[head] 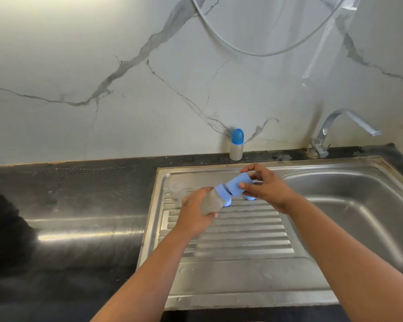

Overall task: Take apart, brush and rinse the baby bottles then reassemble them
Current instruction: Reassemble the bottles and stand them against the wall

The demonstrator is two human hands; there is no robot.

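Our left hand (196,214) grips the bottle (211,202) tilted over the drainboard (242,231) while our right hand (264,188) pinches the blue cap (239,183), probably so drips land there.

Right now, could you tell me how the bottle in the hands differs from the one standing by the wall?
The held bottle lies tilted over the drainboard; the wall bottle stands upright on the counter. The right hand grips the held bottle's cap, apart from its collar; the wall bottle's sits closed. Both are cloudy with blue tops.
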